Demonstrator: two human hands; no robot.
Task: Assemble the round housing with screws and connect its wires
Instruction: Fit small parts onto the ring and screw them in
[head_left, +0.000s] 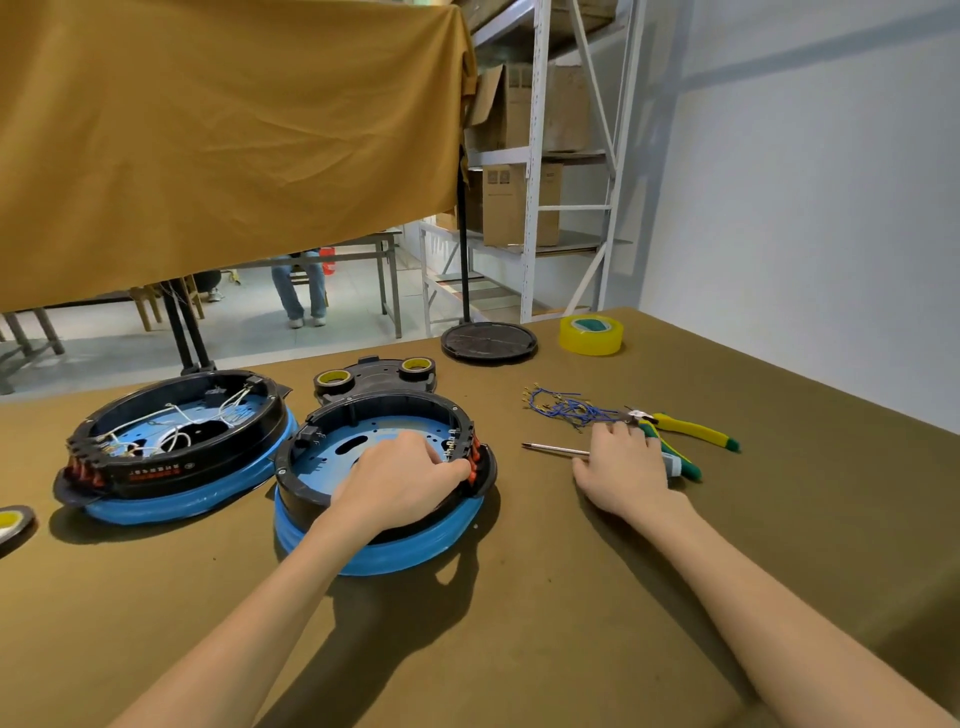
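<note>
An olive-brown table (519, 623) carries two round housings: a wired one (171, 447) at left and an unwired one (374, 483) beside it. Behind them lies a black cover plate (375, 382) bearing two tape rolls. To the right lie a round stand base (488, 340), yellow tape (591, 334), blue wires (563, 408), a screwdriver (553, 449) and pliers (696, 430).

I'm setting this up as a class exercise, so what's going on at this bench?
A person is assembling round housings. The left hand rests inside the nearer housing, fingers at its red terminal edge. The right hand lies over a screwdriver, beside blue wires and pliers. The second housing already has white wires inside.
</note>
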